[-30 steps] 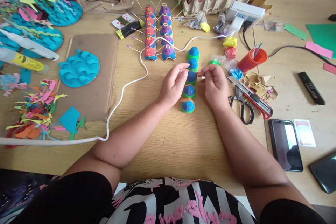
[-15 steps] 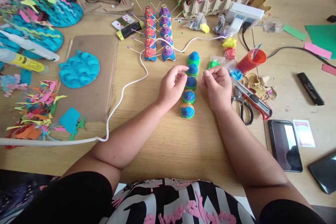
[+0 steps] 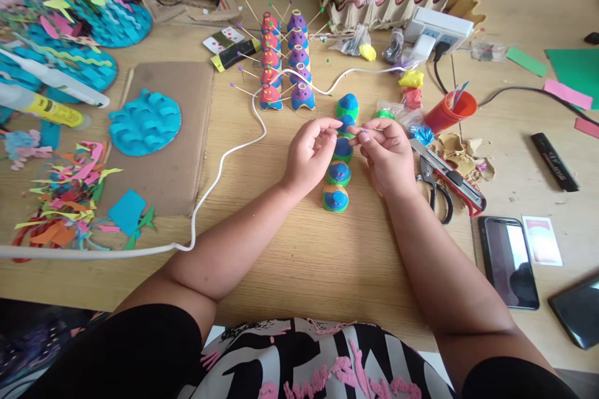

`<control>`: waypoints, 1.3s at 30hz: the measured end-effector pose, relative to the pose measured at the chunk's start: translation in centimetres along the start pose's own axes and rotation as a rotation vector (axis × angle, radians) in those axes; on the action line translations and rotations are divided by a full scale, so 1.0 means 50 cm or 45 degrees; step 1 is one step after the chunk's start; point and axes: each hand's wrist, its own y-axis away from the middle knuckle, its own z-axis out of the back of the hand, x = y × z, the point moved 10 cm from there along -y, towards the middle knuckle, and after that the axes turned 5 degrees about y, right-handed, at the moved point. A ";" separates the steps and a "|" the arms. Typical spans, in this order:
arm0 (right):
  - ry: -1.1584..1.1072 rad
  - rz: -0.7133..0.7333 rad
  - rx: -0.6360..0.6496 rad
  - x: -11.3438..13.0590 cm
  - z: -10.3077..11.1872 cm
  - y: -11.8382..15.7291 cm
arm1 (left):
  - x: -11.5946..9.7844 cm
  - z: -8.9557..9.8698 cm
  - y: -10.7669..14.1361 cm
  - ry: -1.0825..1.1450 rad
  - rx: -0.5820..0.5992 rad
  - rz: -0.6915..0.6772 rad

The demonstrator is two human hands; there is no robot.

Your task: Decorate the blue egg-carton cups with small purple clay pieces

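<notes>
A row of blue-and-green clay-covered egg-carton cups (image 3: 336,199) runs away from me in the middle of the table. The two nearest cups bear small pink face marks. My left hand (image 3: 311,153) is curled beside the row on its left, thumb and fingers bent together; what they hold, if anything, is too small to see. On the right side, my right hand (image 3: 386,153) pinches a tiny purple bit (image 3: 364,131) between thumb and forefinger. Its fingertips are over the middle of the row, close to the left fingertips.
Red and purple egg-carton figures (image 3: 270,96) with pins stand behind. A white glue-gun cable (image 3: 219,168) loops across the left. Scissors (image 3: 440,199), a red cutter (image 3: 456,182), an orange cup (image 3: 449,109) and a phone (image 3: 509,262) lie right. Cardboard (image 3: 187,156) carries a blue disc.
My right hand's fingers have extended left over the row, nearer to my left hand, and the purple bit now shows. The view has shifted slightly.
</notes>
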 end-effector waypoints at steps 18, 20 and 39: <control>-0.065 -0.020 -0.051 0.013 0.003 0.003 | -0.008 0.003 0.003 -0.033 -0.014 -0.180; -0.112 -0.053 -0.037 0.008 0.001 0.001 | -0.009 0.003 0.003 -0.036 -0.020 -0.186; 0.022 -0.054 -0.079 0.010 0.006 0.001 | -0.019 0.007 0.006 0.004 -0.053 -0.257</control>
